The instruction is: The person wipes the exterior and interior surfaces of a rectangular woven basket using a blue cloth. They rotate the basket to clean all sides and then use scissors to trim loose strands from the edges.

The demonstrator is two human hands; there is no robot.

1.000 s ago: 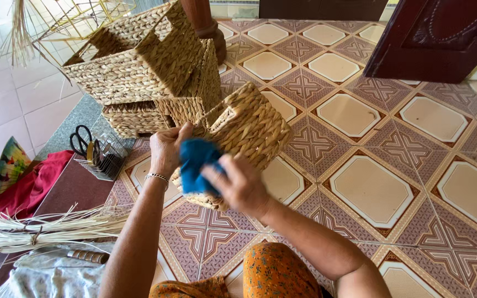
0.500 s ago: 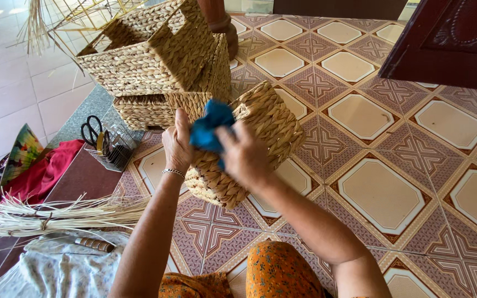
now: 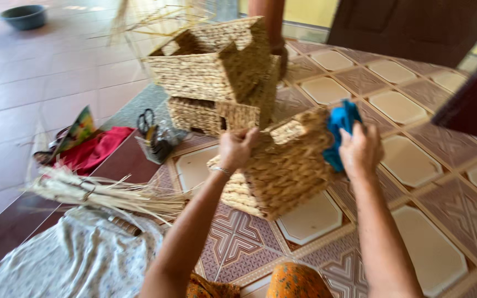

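The left hand [image 3: 237, 148] grips the tilted woven basket [image 3: 282, 165] while the right hand [image 3: 361, 152], clamped on a blue cloth [image 3: 340, 124], wipes its upper edge, midway.

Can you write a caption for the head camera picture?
Left hand holds a woven basket while right hand presses a blue cloth against it.
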